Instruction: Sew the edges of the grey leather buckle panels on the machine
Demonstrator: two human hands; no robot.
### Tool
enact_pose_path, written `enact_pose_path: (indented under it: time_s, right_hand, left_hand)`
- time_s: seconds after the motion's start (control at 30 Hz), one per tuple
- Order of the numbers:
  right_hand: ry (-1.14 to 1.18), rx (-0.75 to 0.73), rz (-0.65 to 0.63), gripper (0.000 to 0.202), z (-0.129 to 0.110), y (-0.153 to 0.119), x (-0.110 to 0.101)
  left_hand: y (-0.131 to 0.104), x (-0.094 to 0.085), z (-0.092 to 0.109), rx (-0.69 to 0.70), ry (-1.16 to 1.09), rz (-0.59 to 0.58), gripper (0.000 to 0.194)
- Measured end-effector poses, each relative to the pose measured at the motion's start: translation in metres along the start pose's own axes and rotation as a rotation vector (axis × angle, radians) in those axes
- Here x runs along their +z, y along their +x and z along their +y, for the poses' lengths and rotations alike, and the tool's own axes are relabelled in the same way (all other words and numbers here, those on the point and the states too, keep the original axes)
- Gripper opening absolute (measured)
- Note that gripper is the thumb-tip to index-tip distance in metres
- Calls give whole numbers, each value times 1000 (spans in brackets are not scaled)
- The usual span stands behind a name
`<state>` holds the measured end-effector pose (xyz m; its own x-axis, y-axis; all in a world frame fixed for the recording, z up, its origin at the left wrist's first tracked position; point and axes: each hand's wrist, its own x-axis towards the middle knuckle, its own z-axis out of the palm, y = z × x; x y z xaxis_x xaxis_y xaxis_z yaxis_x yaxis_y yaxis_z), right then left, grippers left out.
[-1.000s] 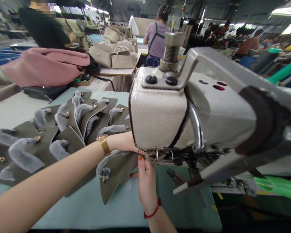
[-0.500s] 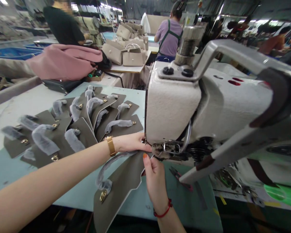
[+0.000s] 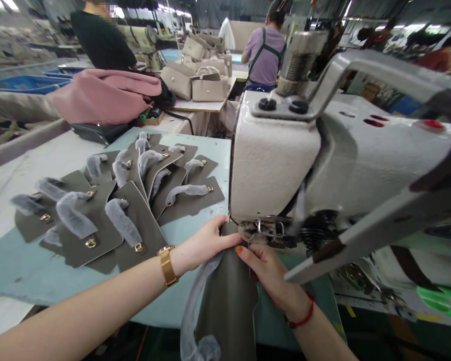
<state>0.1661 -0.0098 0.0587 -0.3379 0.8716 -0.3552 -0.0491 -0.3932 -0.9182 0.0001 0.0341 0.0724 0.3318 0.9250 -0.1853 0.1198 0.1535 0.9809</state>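
Your right hand [image 3: 267,271] pinches the grey-brown panel [image 3: 227,306] between fingers (for the left hand [image 3: 203,245], I cannot tell), probably steadying it under the sewing machine [image 3: 274,165].

worn on the head, facing forward and down; set close behind the left fingers [image 3: 227,241] and right fingers [image 3: 248,256], above the near edge of the tabletop [image 3: 169,308]; very near the sewing machine [image 3: 274,155] at right; reaching wide, past a far co-worker [image 3: 268,60].
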Motion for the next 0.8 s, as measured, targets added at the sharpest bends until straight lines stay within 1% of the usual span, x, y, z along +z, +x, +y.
enact_pose_path:
  time_s: [0.1, 0.17, 0.23, 0.27, 0.33, 0.4, 0.47, 0.53, 0.6, 0.67, 0.73, 0.8]
  right_hand:
    - [17, 46, -34, 35, -7, -8, -2]
    - [50, 99, -55, 33, -6, -17, 0]
    - [65, 148, -65, 33, 1, -28, 3]
    - [58, 152, -56, 33, 6, -34, 5]
    - [26, 113, 0, 34, 18, -44, 9]
    - [39, 56, 74, 34, 29, -51, 16]
    - [88, 27, 125, 35, 36, -57, 23]
    - [83, 7, 178, 37, 38, -60, 32]
    - [15, -12, 243, 38, 38, -63, 38]
    - [-55, -32, 291, 39, 37, -64, 42]
    - [-103, -48, 306, 39, 37, -64, 43]
    - [-142, -62, 321, 39, 37, -64, 44]
  left_hand:
    - [-9, -6, -8, -42, -40, 5, 45]
    - [-16, -13, -17, -83, -106, 78, 47]
    - [-27, -18, -30, -118, -148, 161, 47]
    - [-33, -20, -38, -126, -146, 176, 49]
    - [-47, -22, -52, -118, -90, 147, 52]
    - [-60, -20, -65, -96, -9, 90, 55]
    - [-68, -14, -71, -51, 65, 32, 58]
    - [-70, -6, -70, 11, 119, -9, 61]
    - [-68, 4, -63, 22, 114, -16, 60]
    - [-66, 14, -53, -39, 67, 23, 53]
    - [-64, 21, -44, -104, 13, 67, 46]
    - [-65, 26, -39, -133, -29, 94, 42]
